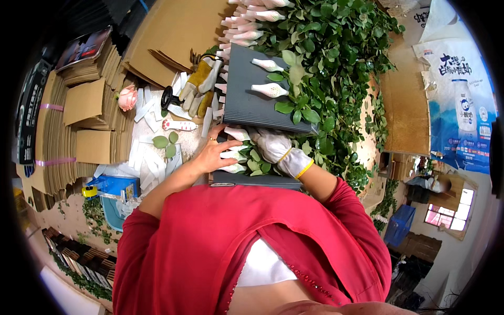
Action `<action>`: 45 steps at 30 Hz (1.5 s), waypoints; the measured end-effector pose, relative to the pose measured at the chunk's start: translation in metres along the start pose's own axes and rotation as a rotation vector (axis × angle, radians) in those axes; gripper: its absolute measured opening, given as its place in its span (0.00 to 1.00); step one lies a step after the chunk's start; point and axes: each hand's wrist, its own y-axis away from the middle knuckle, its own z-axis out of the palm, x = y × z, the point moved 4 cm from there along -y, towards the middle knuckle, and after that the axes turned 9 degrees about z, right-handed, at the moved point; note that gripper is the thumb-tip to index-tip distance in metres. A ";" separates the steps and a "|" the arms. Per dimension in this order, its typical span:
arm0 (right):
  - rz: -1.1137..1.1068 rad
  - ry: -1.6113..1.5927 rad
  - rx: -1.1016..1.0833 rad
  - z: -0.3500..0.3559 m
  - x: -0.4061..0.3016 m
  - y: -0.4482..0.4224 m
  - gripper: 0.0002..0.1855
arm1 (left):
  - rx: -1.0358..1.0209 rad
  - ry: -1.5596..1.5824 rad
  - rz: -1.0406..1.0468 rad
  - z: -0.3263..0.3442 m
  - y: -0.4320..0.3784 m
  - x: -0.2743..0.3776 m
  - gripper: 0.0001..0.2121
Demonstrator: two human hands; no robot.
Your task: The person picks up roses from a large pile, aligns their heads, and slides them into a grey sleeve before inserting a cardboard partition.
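Observation:
Fingers spread, my bare left hand [217, 154] with a ring lies across several flower buds in white foam net sleeves [235, 168]. Their green leaves [258, 163] point right. My right hand [275, 147], in a pale work glove with yellow trim, rests on the leafy stems beside them; its fingertips are hidden by leaves and a board's edge. Just beyond both hands is a dark grey corrugated board [246, 94] with two netted flowers [271, 90] on it. Another dark grey board [256, 180] lies against my red garment.
A large pile of netted, leafy flowers [334, 59] fills the back and right. Work gloves [201, 84], a black tape roll [168, 97], white paper strips [147, 157] and a pink rose [128, 97] lie left. Cardboard stacks [57, 138] stand farther left. A person [427, 183] is at far right.

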 end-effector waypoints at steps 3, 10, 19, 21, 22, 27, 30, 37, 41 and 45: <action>-0.049 0.071 0.071 0.004 0.001 0.001 0.29 | -0.114 -0.110 0.115 -0.011 -0.010 0.007 0.26; -0.361 -0.118 0.142 -0.105 -0.029 0.023 0.31 | -0.180 0.058 0.024 -0.012 -0.016 -0.005 0.23; -0.138 -0.171 -0.241 0.011 -0.008 0.010 0.36 | 0.348 0.573 -0.519 -0.025 0.001 -0.005 0.17; -0.160 -0.164 -0.223 0.012 -0.008 0.012 0.36 | 0.180 0.187 -0.808 -0.025 -0.005 -0.001 0.17; -0.176 -0.166 -0.226 0.009 -0.010 0.009 0.37 | 0.106 -0.035 -0.705 -0.022 -0.018 0.007 0.19; -0.176 -0.148 -0.193 0.011 -0.009 0.013 0.37 | 0.260 -0.016 -0.668 0.001 -0.024 0.013 0.13; -0.163 -0.163 -0.217 0.012 -0.009 0.013 0.37 | 0.445 0.111 -0.655 -0.002 -0.015 0.005 0.09; -0.203 -0.164 -0.207 0.016 -0.011 0.012 0.41 | 0.536 0.119 -0.683 -0.013 0.000 -0.008 0.08; -0.179 -0.182 -0.240 0.020 -0.011 0.014 0.38 | 0.587 0.351 -0.728 -0.099 0.037 -0.052 0.11; -0.190 -0.253 -0.161 0.015 -0.008 0.009 0.38 | -0.141 -0.726 -0.140 -0.124 0.013 0.032 0.20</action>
